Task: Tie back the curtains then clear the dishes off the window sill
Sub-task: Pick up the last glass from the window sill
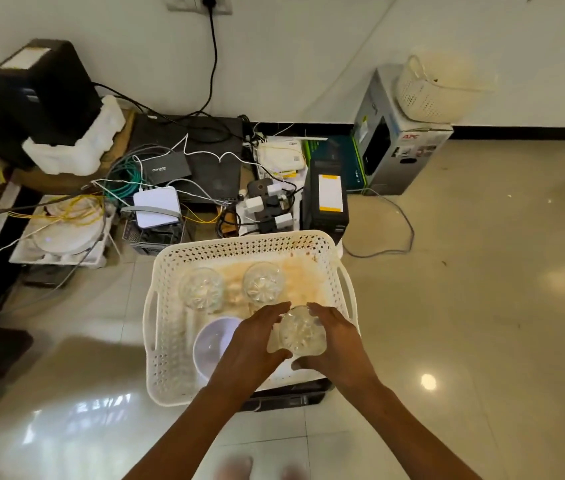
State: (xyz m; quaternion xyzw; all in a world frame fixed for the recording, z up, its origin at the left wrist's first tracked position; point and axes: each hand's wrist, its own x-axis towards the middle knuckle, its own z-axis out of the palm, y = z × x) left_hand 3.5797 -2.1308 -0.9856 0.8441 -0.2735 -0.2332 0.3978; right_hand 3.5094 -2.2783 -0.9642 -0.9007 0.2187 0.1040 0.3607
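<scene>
The person is bending over a white perforated basket [170, 341] on the floor, lowering a cut-glass bowl [301, 332] into its near right corner. To do this well, the bowl should be going down level into the bare patch, clear of the two glass bowls [201, 289] already sitting toward the basket's far wall and the white bowl [211, 344] at its near left. The left hand [253, 337] and the right hand [334, 336] are cupping the bowl from either side, fingers curved round its wall. Whether the bowl is already touching the basket's bottom is hard to say from here.
</scene>
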